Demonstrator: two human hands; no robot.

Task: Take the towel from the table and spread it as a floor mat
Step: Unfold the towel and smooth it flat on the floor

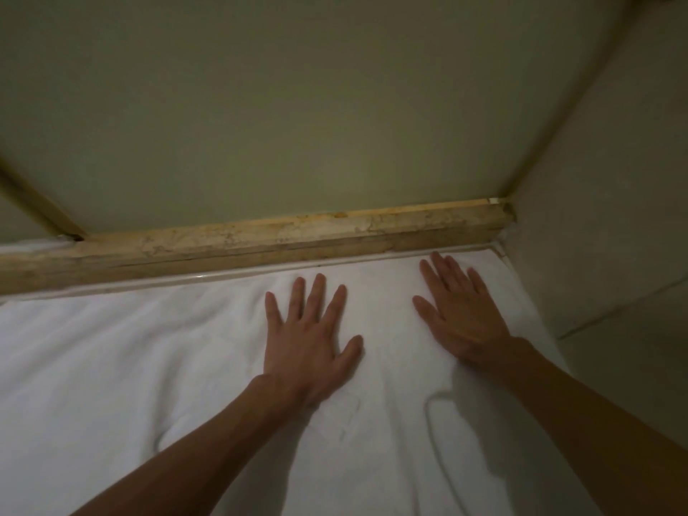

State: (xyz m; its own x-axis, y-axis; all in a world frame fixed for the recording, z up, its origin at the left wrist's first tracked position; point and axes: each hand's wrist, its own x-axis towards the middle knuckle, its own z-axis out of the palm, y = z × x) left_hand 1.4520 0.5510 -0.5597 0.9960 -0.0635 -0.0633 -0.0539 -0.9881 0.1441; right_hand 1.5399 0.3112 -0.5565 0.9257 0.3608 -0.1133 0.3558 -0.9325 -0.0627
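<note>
Left hand (pixel 309 340) and right hand (pixel 461 310) both lie flat, fingers straight and splayed, gripping nothing, on one white terry-cloth towel (pixel 111 366) spread over the floor.
Seen from the head camera, two bare forearms reach forward, palms down; the right hand sits near the towel's far right corner, the left just beside it. Soft, shallow wrinkles cross the cloth. Its far edge runs along one worn, chipped yellowish wooden beam (pixel 260 240) under a plain pale-green wall panel (pixel 298 106).

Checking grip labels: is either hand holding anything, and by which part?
Nothing is held; left hand and right hand press flat on the spread towel.
</note>
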